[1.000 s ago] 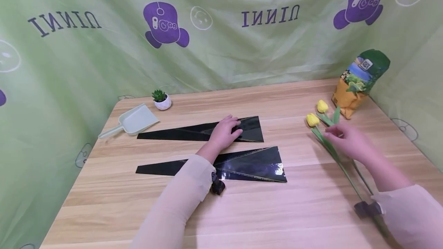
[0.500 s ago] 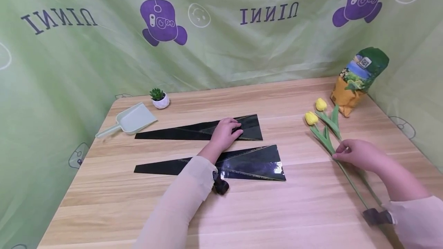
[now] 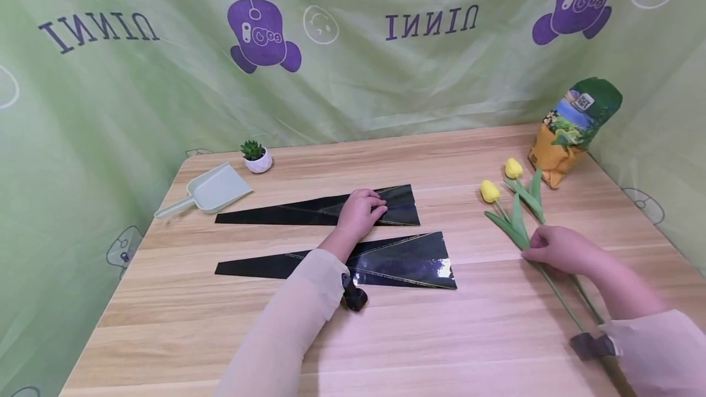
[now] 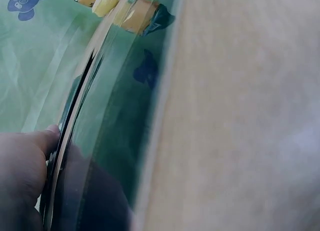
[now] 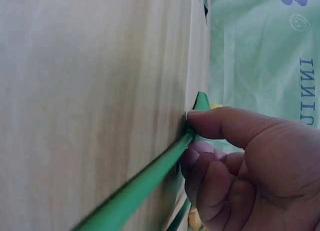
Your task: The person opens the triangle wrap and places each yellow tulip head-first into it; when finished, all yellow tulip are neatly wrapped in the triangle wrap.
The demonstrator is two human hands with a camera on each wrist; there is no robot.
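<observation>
Two yellow artificial tulips lie side by side at the right of the table, the nearer tulip (image 3: 489, 191) and the farther tulip (image 3: 513, 168). My right hand (image 3: 562, 250) pinches the nearer tulip's green stem (image 5: 145, 181) just below its leaves, between thumb and fingertips. My left hand (image 3: 358, 212) rests on the farther of two flat, tapered, glossy black sleeves (image 3: 298, 210), close to its wide end. Its thumb (image 4: 52, 133) lies at the sleeve's surface; the fingertips are partly hidden. The nearer black sleeve (image 3: 408, 262) lies under my left forearm.
A pale dustpan (image 3: 217, 189) and a small potted succulent (image 3: 258, 159) stand at the back left. At the back right leans a green and orange bag (image 3: 573, 130). A green printed curtain (image 3: 353, 90) hangs behind the wooden table (image 3: 165, 323).
My right hand has come down from the leaves to the stem and grips it; the nearer tulip has shifted slightly left. My left thumb and fingers have drawn closer together on the sleeve.
</observation>
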